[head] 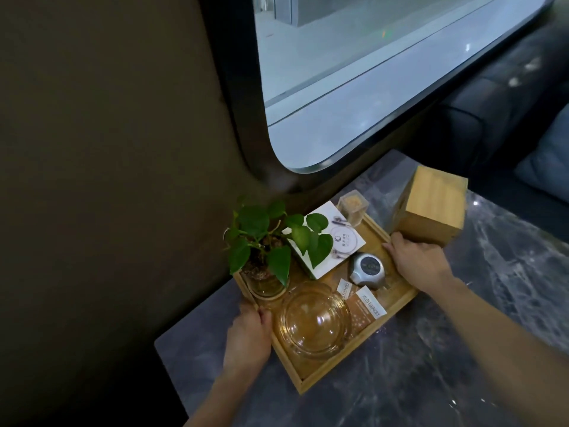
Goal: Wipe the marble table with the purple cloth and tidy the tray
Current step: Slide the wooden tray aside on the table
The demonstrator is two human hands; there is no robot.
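Observation:
A bamboo tray (311,382) sits at the left end of the grey marble table (431,349), close to the wall. My left hand (248,337) grips the tray's left rim. My right hand (415,260) grips its right rim. Inside the tray stand a potted green plant in a glass (264,248), a white booklet (335,241), a clear box of toothpicks (353,208), a round silver gadget (368,269), two paper packets (365,306) and a large glass ashtray (312,320). No purple cloth is in view.
A wooden box (432,208) stands on the table just right of the tray, behind my right hand. A dark padded wall (107,180) is on the left, a window (354,72) behind, and a dark sofa (508,118) at the far right.

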